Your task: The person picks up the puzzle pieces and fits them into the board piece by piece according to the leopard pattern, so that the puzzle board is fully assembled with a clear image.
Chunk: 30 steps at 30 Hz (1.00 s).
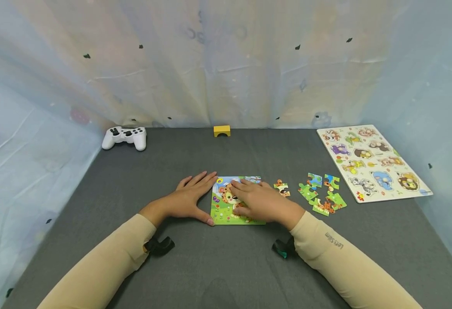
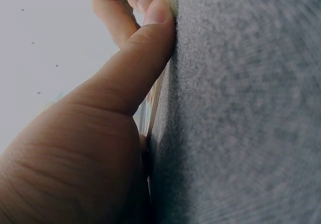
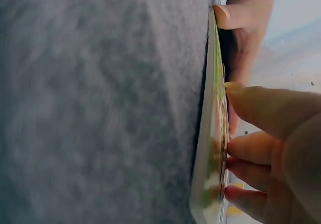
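A square jigsaw puzzle (image 1: 223, 214) with a cartoon leopard on green grass lies flat on the dark table. My left hand (image 1: 187, 201) rests along its left edge, fingers spread and thumb at the lower left corner. From the right, my right hand (image 1: 262, 201) reaches over the picture and covers much of its right half. In the right wrist view, the thumb and fingertips (image 3: 241, 146) of that hand press on the puzzle's top face. Just right of the puzzle lies one loose puzzle piece (image 1: 282, 189), orange, white and green.
Several more loose pieces (image 1: 307, 192) form a cluster farther right. Beyond them a white animal peg board (image 1: 369, 196) lies by the right curtain. A yellow arch block (image 1: 221, 129) and a white game controller (image 1: 135, 138) sit at the table's back edge.
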Available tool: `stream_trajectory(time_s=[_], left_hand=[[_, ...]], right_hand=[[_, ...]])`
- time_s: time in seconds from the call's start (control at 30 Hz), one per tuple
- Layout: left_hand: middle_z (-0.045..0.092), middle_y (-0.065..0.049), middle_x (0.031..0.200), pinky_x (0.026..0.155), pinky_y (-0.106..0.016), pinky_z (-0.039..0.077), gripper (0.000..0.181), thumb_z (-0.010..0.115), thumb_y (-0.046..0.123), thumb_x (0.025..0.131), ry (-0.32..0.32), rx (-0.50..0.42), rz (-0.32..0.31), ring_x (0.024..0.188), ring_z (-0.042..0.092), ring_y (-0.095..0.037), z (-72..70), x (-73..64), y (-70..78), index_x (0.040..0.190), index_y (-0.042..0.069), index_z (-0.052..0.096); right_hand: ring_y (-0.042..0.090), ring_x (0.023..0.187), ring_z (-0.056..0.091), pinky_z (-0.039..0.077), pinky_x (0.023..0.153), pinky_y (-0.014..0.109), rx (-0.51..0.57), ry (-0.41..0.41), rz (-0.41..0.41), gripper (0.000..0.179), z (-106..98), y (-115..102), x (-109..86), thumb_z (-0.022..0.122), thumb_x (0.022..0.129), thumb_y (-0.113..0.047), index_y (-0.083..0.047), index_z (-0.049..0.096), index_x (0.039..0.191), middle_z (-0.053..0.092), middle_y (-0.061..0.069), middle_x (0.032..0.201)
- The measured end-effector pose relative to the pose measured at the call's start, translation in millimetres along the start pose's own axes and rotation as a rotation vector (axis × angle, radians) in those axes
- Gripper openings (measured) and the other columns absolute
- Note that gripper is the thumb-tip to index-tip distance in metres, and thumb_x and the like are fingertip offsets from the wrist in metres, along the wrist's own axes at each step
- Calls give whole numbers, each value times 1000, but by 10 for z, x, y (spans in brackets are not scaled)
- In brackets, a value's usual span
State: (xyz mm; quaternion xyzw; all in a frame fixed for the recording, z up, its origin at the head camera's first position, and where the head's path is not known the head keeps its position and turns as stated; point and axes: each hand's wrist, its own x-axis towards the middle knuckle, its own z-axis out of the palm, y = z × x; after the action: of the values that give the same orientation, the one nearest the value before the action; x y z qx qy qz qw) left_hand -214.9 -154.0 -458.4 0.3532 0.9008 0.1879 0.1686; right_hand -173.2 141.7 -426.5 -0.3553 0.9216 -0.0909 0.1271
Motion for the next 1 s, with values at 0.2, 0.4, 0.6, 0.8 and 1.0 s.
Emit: stream_trajectory(time_s=[0.2,0.4,0.6,0.8,1.0], left_hand=[[2,3,182,125,-65,-1,137,82,81,79,8,-7,4,166,-2,-25,21,2,-7,178,20,9],[3,3,182,125,-65,-1,137,82,81,79,10,-4,3,166,-2,-25,22,4,-8,178,20,10],[3,3,182,125,-64,-1,137,82,81,79,10,-2,0,166,-2,-25,13,2,-6,178,19,11],[3,2,182,125,-65,0,136,82,80,80,6,-11,7,166,-2,-26,11,-6,-4,178,18,11],[2,3,182,124,-66,0,136,81,81,79,5,-16,7,166,-3,-25,9,-10,9,178,19,10]], right_hand=[[34,163,22,27,120,69,-13,-16,26,74,8,-52,9,59,113,-50,-11,37,171,26,8,178],[35,163,22,27,120,70,-9,-21,40,74,-6,-75,34,58,113,-52,-11,39,171,27,8,178],[36,163,19,24,120,70,5,-35,36,77,-23,-67,63,57,112,-56,-11,38,171,25,8,178],[37,164,11,17,121,74,116,-50,45,81,-6,-36,52,60,110,-57,-14,33,173,19,7,180],[35,164,12,14,121,75,296,24,25,80,-4,38,-7,60,110,-57,-17,34,174,14,9,181]])
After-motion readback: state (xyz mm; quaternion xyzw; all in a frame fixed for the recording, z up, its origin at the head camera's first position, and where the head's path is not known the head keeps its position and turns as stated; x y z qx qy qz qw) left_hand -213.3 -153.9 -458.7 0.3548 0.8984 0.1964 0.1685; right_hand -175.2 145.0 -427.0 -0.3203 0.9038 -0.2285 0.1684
